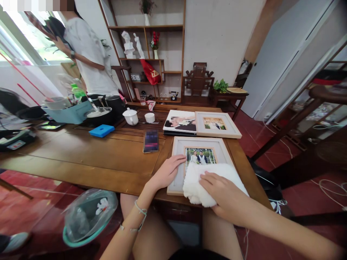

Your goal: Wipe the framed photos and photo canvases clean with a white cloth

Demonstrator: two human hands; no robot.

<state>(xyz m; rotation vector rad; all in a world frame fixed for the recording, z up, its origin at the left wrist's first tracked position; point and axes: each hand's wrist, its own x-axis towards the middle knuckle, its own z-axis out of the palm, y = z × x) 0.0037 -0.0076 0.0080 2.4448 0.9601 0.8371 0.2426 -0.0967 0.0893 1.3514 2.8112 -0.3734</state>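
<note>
My left hand (pixel 170 169) lies loose and flat on the left side of a picture frame (pixel 179 148), with the fingertips close to the photo (pixel 202 156) in the middle. My right hand (pixel 221 193) is holding a fluffy white cloth (pixel 193 184) and pressing it down on the frame, fingers bent over the top. The cloth is bunched up and hides the bottom of the photo and the near right part of the frame. The frame lies flat on the brown wooden counter (pixel 121 155), right in front of me, near the edge. Two people stand close together in the photo. Just behind this frame is a second frame (pixel 233 130), with a photo in it too, and a photo book (pixel 180 121) lies next to it on the left. A phone (pixel 151 141) lies on the counter to the left of my frame. Past the phone I see a small white cup (pixel 149 117), a white pot with a lid (pixel 130 116) and a flat blue box (pixel 102 130). Down on the floor to my left is a bin (pixel 66 234) with a clear bag in it. Farther back, a person in a white shirt (pixel 89 54) stands by the window.
</note>
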